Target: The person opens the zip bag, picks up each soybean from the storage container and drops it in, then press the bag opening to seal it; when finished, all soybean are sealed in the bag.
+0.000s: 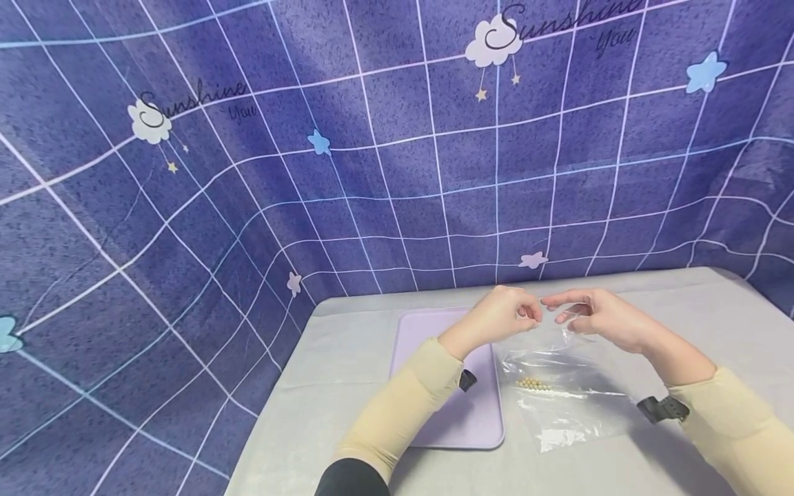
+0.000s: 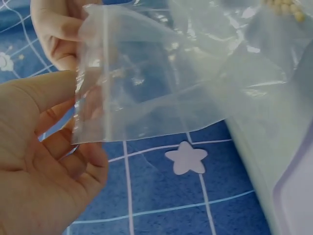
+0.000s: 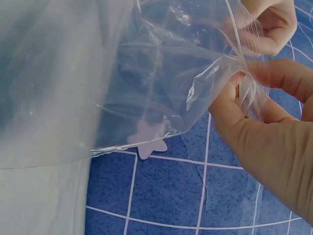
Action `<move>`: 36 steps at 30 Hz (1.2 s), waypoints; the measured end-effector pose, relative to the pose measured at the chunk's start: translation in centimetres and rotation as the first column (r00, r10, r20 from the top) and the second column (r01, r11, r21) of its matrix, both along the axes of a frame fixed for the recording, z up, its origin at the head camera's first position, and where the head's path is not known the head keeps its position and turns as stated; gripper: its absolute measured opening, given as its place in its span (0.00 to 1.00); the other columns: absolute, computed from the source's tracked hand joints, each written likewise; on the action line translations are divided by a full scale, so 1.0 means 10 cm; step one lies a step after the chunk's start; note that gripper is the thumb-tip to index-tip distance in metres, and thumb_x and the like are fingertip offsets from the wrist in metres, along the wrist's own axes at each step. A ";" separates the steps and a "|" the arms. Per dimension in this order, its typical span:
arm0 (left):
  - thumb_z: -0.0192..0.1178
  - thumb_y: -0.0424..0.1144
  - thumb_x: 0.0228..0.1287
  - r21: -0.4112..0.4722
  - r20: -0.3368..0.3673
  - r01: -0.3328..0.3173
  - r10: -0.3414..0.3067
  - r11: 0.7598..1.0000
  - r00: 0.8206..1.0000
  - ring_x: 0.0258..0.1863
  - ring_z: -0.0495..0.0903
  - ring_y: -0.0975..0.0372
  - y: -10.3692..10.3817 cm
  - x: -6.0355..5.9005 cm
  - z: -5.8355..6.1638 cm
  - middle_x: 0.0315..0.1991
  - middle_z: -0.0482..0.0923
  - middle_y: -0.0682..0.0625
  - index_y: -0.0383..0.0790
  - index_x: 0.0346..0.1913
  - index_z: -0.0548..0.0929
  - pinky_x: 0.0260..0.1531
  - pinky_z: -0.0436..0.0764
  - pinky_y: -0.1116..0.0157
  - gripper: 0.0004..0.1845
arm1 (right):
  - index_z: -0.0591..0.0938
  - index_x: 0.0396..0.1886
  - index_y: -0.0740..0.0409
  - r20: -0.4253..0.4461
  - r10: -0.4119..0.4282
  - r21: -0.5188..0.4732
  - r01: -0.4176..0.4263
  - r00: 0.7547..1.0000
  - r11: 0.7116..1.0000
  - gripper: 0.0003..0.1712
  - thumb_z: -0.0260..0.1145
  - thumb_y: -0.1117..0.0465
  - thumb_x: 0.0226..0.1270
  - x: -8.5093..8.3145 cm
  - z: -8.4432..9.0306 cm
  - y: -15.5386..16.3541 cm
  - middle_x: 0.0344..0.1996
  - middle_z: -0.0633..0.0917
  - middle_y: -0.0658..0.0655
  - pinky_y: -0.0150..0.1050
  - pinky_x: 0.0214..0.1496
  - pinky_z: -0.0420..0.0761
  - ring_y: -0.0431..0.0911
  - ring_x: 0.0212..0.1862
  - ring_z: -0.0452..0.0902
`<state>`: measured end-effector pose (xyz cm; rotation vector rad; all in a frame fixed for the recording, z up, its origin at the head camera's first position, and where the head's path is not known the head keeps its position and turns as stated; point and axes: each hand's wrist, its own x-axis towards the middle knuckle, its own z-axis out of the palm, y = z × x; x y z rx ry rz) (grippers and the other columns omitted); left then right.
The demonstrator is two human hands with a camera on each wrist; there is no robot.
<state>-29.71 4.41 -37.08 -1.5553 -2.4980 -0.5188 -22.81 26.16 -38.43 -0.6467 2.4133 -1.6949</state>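
A clear zip bag (image 1: 583,417) with a cluster of small round yellowish beans or beads (image 1: 532,384) in it hangs from its top edge, its lower part over the table. My left hand (image 1: 505,311) pinches the zip edge on the left, its fingertips seen through the film in the left wrist view. On the other side my right hand (image 1: 602,320) grips that edge, with the thumb pressing into the wrinkled plastic (image 3: 205,83) in the right wrist view. The hands are close together at the bag's mouth.
A pale purple tray (image 1: 477,430) lies on the cloth-covered table (image 1: 335,386), partly under my left forearm. Behind the table hangs a blue curtain (image 1: 397,207) with grid lines, stars and clouds.
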 end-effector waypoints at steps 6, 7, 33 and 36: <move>0.66 0.50 0.58 0.096 0.042 -0.093 0.089 0.991 0.995 0.42 0.74 0.70 -0.11 -0.01 -0.08 0.44 0.78 0.60 0.51 0.47 0.81 0.42 0.70 0.79 0.16 | 0.68 0.62 0.75 -0.015 -0.012 0.020 0.012 1.000 1.000 0.34 0.59 0.77 0.51 -0.01 -0.03 -0.01 0.60 0.73 0.70 0.39 0.46 0.82 0.38 0.47 0.79; 0.66 0.52 0.56 0.105 0.068 -0.120 0.113 0.987 0.991 0.43 0.74 0.69 -0.14 -0.01 -0.08 0.46 0.77 0.59 0.51 0.50 0.80 0.42 0.71 0.78 0.20 | 0.68 0.62 0.75 -0.018 -0.014 0.025 0.015 1.000 1.000 0.33 0.59 0.77 0.51 -0.02 -0.03 -0.01 0.59 0.75 0.66 0.38 0.46 0.82 0.38 0.47 0.79; 0.66 0.44 0.58 0.380 0.239 -0.209 0.122 0.901 0.963 0.24 0.78 0.77 -0.45 0.15 0.06 0.24 0.83 0.62 0.50 0.27 0.86 0.28 0.78 0.78 0.05 | 0.77 0.57 0.64 -0.239 -0.129 0.114 0.160 0.962 0.981 0.21 0.63 0.68 0.63 0.08 0.32 0.15 0.45 0.83 0.39 0.31 0.43 0.81 0.39 0.41 0.83; 0.66 0.43 0.59 0.434 0.316 -0.213 0.073 0.875 0.946 0.24 0.81 0.72 -0.46 0.15 0.13 0.23 0.83 0.60 0.48 0.29 0.86 0.29 0.80 0.75 0.05 | 0.72 0.62 0.61 -0.248 -0.143 -0.001 0.147 0.958 0.989 0.23 0.60 0.66 0.67 0.12 0.38 0.22 0.46 0.85 0.49 0.31 0.45 0.81 0.42 0.42 0.84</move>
